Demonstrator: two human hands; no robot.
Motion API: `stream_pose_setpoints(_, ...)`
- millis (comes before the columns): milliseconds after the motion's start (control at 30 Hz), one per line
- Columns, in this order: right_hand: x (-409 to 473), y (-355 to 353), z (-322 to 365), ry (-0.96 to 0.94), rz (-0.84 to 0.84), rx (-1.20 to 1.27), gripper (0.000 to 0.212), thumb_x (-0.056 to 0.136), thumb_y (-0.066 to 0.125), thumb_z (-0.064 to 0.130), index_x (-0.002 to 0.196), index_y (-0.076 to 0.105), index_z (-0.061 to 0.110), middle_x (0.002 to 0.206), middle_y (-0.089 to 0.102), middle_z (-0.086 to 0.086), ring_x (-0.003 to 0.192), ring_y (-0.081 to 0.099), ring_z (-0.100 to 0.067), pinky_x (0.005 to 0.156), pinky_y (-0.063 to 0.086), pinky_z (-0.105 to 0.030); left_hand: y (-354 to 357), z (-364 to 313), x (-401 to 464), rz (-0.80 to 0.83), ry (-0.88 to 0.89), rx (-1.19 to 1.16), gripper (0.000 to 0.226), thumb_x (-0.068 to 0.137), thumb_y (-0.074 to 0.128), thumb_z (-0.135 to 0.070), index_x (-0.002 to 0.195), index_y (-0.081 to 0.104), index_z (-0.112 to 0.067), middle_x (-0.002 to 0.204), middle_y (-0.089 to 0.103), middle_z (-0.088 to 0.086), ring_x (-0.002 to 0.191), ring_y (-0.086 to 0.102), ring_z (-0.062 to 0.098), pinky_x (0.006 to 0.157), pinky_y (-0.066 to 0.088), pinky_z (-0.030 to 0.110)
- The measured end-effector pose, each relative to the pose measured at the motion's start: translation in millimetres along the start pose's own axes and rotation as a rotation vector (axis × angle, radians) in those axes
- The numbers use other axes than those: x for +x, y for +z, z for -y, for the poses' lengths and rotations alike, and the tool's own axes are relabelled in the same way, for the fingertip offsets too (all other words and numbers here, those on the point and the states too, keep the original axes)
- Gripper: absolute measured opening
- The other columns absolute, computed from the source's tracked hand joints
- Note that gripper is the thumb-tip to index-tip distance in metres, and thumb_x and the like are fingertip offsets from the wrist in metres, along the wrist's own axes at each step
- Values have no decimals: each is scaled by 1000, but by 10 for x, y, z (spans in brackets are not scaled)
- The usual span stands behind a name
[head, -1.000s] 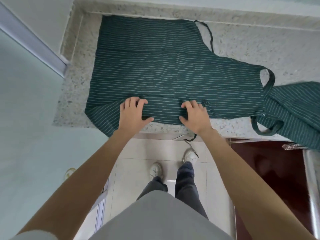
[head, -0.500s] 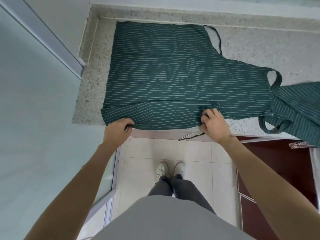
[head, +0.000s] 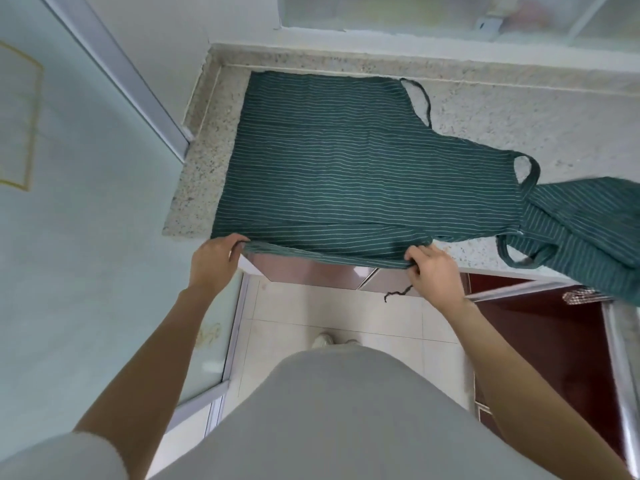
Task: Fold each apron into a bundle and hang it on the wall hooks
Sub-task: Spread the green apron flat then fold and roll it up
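Both hands pinch the near edge of the apron (head: 346, 174): the left hand (head: 213, 263) has its fingers curled over the apron's near left corner, and the right hand (head: 434, 271) grips the same edge further right, thumb and fingertips closed on the cloth. That edge is lifted just off the desk (head: 519, 119) and hangs past its front lip; a thin tie (head: 398, 293) dangles below the right hand. The rest of the apron lies spread flat on the desk, bib end to the right, with a strap (head: 420, 98) looped at its far side and the neck loop (head: 528, 171) at its right end. A second apron (head: 588, 223) lies just right of it, touching at the neck loop.

The cloth looks thin, light and limp, so it should fold easily but slump and slide; gripping at hem corners, as now, seems the best way to keep the fold square. No label or writing is readable
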State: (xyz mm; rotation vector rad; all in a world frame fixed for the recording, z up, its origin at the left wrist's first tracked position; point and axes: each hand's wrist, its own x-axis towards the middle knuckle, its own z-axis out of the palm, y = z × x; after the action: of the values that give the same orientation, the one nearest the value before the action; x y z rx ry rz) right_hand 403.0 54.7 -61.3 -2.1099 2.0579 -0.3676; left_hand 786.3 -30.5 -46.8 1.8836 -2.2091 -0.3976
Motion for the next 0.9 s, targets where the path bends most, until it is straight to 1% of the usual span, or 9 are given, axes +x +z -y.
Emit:
stream_pose_setpoints(133,-34,-169,-121,95,183,279,13,87,61,10,98,66,16,61,61,-2,54,54,-22,53,43,-31,-74,5,-120,-51,-39,39,16,91,55,-13,101,67,-7,70,68,15,63,63,36,59,43,34)
stream_pose_setpoints(233,19,-300,-191,77,235,414,9,92,58,23,99,64,22,71,67,-6,64,60,-24,65,49,-40,-162,-26,-153,-80,-66,62,22,88,49,-20,97,67,-11,63,66,11,58,61,35,56,42,32)
stream_pose_setpoints(300,116,-407,-197,86,205,485,10,93,55,26,99,62,24,77,67,-8,68,60,-26,69,47,-39,-260,-102,-97,-120,-74,29,16,86,55,-17,95,67,-13,65,67,9,59,63,33,57,44,32)
stream_pose_setpoints(400,413,-572,-152,117,74,508,10,95,52,24,100,59,21,72,64,-13,61,56,-28,61,41,-31,-414,-244,148,-168,-51,4,14,84,62,-9,97,66,-12,74,70,10,64,65,34,60,46,35)
stream_pose_setpoints(500,885,-691,-122,163,-85,464,13,95,52,23,102,60,16,69,63,-14,57,54,-26,56,36,-30,-526,-342,651,-149,-13,-1,15,90,56,-14,103,63,-11,85,71,11,71,65,33,61,40,32)
stream_pose_setpoints(600,1484,-796,-151,243,-186,407,19,96,50,26,105,61,13,73,64,-12,63,57,-28,58,38,-34,-644,-383,1338,-168,35,7,18,94,52,-22,107,60,-14,93,71,7,79,65,31,64,39,31)
stream_pose_setpoints(767,2422,-957,-210,317,-299,230,27,98,46,29,110,59,9,76,65,-13,66,59,-31,54,34,-30,-743,-280,2455,-241,224,22,20,94,43,-38,103,55,-25,83,71,3,63,65,28,56,51,35)
stream_pose_setpoints(833,2756,-991,-232,336,-316,171,28,98,45,29,110,59,8,78,66,-16,69,60,-34,55,35,-30,-764,-248,2803,-264,279,45,23,93,38,-42,101,51,-26,72,68,5,53,61,28,48,50,34)
stream_pose_setpoints(900,3056,-996,-262,344,-323,132,27,98,45,29,109,58,8,83,67,-17,72,61,-34,56,36,-30,-762,-237,3095,-250,301,81,20,95,45,-34,102,56,-19,68,66,9,51,59,28,45,42,28)
